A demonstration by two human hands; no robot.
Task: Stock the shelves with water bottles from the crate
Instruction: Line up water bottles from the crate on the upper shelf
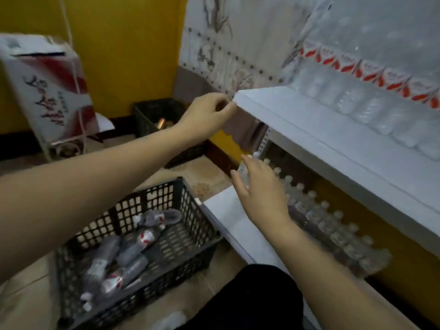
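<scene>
White shelving fills the right side, and both bare arms reach toward its left end. The left hand (209, 115) is raised at the corner of the upper shelf (297, 120), fingers curled with thumb and fingertips pinching that corner edge. The right hand (259, 189) is lower, at the left end of the lower shelf (228, 210), fingers loosely curved around a water bottle (246, 170) whose white cap shows just above the fingertips. To its right a row of capped bottles (333, 222) stands on the lower shelf, and more bottles (371, 108) line the upper one. Near left on the floor, the black crate (190, 210) holds several bottles lying flat. Farther back stand a second dark crate (152, 110) and a white-and-red carton (50, 91) against the yellow wall (123, 44).
</scene>
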